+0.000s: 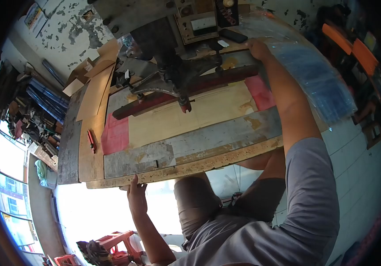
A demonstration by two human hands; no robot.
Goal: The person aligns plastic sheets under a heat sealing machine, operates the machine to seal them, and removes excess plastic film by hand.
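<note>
Two hands frame the board (217,166): the left hand (137,198) holds its near edge, seemingly to steady it; the right hand (257,48) is at its far right corner, grip unclear. Mid-board lies the yellow sheet (157,127), perhaps aligned to suit the red bar (133,107).

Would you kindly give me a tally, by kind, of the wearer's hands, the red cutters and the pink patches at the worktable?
Hands, left hand and right hand: 2
Red cutter: 1
Pink patches, left and right: 2
Total: 5
</note>
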